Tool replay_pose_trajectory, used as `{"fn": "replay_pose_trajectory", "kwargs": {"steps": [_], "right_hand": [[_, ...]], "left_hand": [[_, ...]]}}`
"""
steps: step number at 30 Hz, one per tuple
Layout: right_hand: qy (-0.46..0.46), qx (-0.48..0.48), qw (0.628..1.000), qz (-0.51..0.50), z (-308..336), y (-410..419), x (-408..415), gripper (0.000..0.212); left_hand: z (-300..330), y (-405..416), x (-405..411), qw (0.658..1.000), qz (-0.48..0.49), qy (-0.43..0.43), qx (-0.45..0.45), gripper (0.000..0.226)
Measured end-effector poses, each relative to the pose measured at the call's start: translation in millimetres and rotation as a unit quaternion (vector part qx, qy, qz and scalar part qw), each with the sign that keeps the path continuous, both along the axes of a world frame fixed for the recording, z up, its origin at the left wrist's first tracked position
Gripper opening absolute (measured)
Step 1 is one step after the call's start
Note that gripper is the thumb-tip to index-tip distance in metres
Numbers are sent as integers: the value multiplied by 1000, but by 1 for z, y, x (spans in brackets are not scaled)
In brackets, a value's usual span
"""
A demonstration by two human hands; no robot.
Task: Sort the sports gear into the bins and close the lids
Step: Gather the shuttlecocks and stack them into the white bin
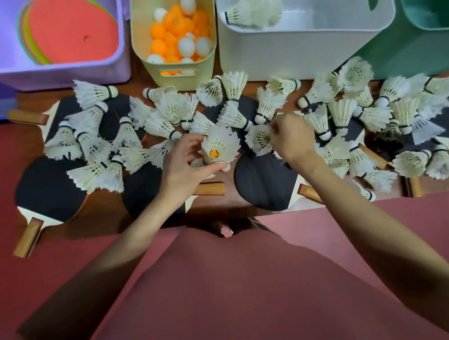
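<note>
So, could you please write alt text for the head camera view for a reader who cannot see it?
A person's left hand holds a shuttlecock with an orange ball inside, while the right hand pinches another shuttlecock amid a pile of shuttlecocks over black paddles. Behind stand a purple bin, a yellow bin of balls, a white bin and a green bin.
</note>
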State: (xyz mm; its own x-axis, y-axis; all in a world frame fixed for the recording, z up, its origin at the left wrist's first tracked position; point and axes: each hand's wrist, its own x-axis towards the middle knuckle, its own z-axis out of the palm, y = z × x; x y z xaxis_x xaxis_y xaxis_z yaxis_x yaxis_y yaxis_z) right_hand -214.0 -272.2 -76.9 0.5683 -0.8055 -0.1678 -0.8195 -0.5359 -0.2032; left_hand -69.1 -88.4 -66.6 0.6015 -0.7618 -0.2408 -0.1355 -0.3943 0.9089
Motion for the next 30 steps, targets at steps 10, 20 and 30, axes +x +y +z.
{"fn": "replay_pose_trajectory", "kwargs": {"steps": [10,20,30], "right_hand": [[-428,231,870,-74,70,22,12,6],[-342,300,891,-6,48,39,61,10],[-162,119,975,99,11,-6,70,31]], "left_hand": [[12,0,29,997,18,-79,12,64],[14,3,35,998,17,-57,0,68],[7,8,50,998,69,-10,6,67]]}}
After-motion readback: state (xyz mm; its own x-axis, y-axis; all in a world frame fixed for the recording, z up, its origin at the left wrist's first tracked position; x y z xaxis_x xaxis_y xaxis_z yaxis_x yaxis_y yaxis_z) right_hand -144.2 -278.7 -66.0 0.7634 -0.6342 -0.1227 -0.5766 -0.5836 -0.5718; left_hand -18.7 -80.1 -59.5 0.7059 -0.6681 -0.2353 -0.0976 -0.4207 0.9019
